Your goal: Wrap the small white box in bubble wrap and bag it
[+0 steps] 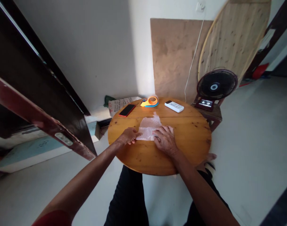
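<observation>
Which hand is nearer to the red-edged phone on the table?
Left. The left hand is on the near side of the phone, at the left edge of the translucent sheet; the right hand is farther right, on the sheet.

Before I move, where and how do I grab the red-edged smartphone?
Probably pinch the smartphone across the middle of its long sides, coming from above and the near side: it lies flat on the wooden table, black face up, narrower across than lengthwise.

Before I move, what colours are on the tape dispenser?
The tape dispenser is orange-yellow with blue parts, seen best in the head view.
</observation>
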Motion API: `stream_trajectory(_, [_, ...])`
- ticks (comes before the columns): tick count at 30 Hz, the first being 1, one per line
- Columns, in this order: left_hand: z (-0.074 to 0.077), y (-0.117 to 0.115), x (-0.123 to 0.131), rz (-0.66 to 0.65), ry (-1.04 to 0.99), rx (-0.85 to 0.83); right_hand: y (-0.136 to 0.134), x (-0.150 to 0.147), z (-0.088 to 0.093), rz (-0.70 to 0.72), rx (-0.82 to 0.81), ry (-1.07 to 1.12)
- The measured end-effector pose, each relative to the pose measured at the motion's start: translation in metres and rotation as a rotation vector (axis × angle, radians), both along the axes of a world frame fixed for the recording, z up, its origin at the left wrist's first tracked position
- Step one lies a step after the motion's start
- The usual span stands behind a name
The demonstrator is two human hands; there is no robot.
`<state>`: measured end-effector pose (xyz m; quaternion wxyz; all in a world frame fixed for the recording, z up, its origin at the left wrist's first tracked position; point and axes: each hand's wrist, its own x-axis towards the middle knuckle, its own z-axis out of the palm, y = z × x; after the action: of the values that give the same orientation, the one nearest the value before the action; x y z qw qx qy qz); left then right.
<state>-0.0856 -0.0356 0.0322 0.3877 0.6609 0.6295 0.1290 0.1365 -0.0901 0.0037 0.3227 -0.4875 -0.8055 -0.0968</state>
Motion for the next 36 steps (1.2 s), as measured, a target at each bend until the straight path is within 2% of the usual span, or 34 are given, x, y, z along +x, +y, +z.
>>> stream_trajectory(5, [-0.004, 0.002, 0.008, 0.086, -0.049, -0.103, -0.001, -0.001, 0.002, -0.002, -0.021, -0.003])
stream_trajectory(10, [0.002, -0.002, 0.022, 0.194, -0.336, -0.193, -0.003, 0.000, 0.003, -0.003, -0.045, -0.011])
stream_trajectory(17, [0.010, -0.007, 0.040, 0.218, -0.392, -0.133, -0.003, 0.001, 0.003, 0.022, -0.067, -0.041])
stream_trajectory(25, [0.015, -0.008, 0.061, 0.170, -0.432, -0.090, -0.002, -0.001, 0.002, 0.024, -0.051, -0.004])
stream_trajectory(32, [0.018, -0.011, 0.058, 0.039, -0.527, -0.126, -0.002, -0.002, 0.005, 0.025, -0.080, 0.097])
stream_trajectory(36, [0.014, -0.014, 0.062, -0.014, -0.403, -0.003, -0.001, -0.001, 0.003, 0.017, -0.076, 0.129])
